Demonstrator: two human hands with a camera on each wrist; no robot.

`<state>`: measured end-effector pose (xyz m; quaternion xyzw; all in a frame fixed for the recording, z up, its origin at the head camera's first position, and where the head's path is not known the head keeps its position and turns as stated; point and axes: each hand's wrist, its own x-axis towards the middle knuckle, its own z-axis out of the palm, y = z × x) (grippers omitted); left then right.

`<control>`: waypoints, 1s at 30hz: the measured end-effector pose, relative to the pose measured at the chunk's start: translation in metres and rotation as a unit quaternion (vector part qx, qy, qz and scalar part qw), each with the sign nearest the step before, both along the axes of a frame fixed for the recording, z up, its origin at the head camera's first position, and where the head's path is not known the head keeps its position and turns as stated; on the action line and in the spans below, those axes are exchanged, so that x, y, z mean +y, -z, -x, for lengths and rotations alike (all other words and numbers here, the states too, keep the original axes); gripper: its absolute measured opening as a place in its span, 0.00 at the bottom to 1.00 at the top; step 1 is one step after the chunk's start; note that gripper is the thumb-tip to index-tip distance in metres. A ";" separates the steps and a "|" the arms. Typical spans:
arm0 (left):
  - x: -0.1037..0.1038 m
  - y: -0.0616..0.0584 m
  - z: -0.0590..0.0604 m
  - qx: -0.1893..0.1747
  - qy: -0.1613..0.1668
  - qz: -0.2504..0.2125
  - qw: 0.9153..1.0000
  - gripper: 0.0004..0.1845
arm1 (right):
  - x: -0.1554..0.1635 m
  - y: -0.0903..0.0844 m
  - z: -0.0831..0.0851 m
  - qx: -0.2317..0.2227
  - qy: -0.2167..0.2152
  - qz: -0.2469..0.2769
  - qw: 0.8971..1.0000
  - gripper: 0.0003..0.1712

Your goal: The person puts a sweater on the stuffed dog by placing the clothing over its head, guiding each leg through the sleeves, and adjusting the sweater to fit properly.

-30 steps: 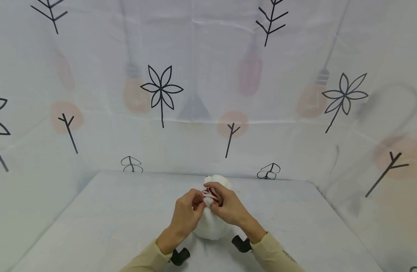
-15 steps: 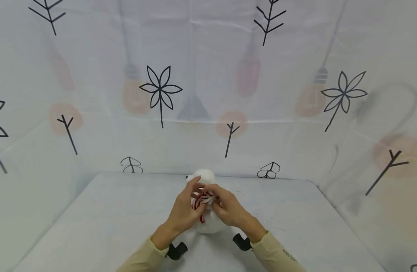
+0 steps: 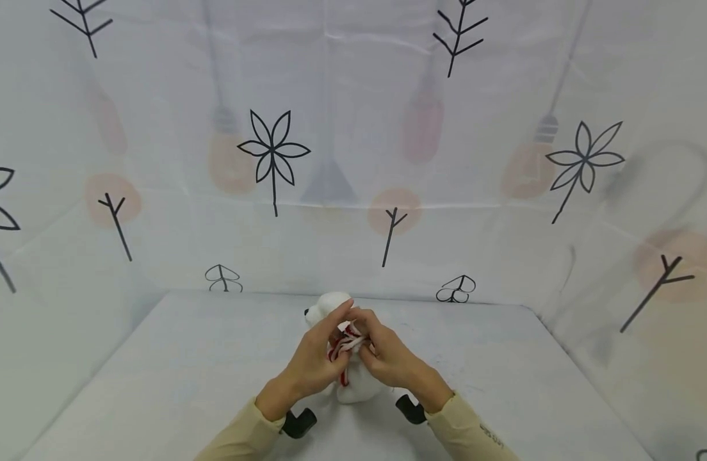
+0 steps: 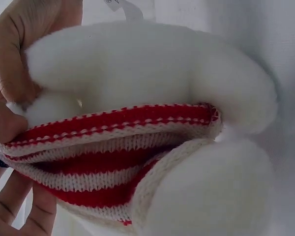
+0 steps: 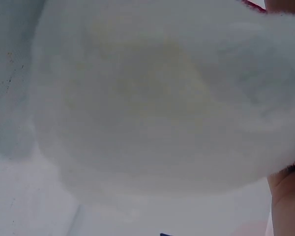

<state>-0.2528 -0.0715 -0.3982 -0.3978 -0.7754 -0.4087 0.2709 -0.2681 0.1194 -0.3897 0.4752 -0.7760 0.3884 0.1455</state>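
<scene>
Pinching the red-and-white knit scarf (image 3: 343, 342) at the neck of a soft, light plush bear (image 3: 353, 378) standing mid-table (image 3: 157, 384), left hand (image 3: 313, 365) and right hand (image 3: 388, 358) both curl closed on the stretchy band.

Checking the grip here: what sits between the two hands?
In the head view, the red-and-white knit scarf on the white plush toy lies between the left hand and right hand; both pinch it.

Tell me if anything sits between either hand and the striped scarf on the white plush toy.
Nothing visible does. The left hand and right hand both pinch the red-and-white scarf directly at the white plush toy's neck.
</scene>
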 end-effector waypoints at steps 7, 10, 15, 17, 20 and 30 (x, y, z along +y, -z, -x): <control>0.000 0.003 0.003 -0.014 -0.002 -0.014 1.000 0.44 | -0.001 -0.001 0.000 -0.024 -0.001 0.006 1.000 0.36; 0.001 0.005 0.005 0.001 -0.013 -0.018 1.000 0.40 | -0.001 0.000 0.000 -0.016 0.018 0.018 1.000 0.35; 0.002 0.009 0.006 0.023 -0.036 -0.028 0.999 0.31 | -0.004 -0.007 -0.008 -0.005 0.023 0.054 0.998 0.30; 0.003 0.011 0.006 0.033 -0.040 -0.035 0.998 0.28 | -0.006 -0.013 -0.013 0.002 0.020 0.064 0.998 0.27; 0.003 0.011 0.006 0.048 -0.043 -0.042 0.997 0.29 | -0.008 -0.020 -0.017 0.008 0.024 0.070 0.997 0.26; -0.001 0.012 0.011 0.071 -0.034 0.015 0.997 0.35 | -0.006 -0.016 -0.015 -0.063 0.046 0.075 0.994 0.24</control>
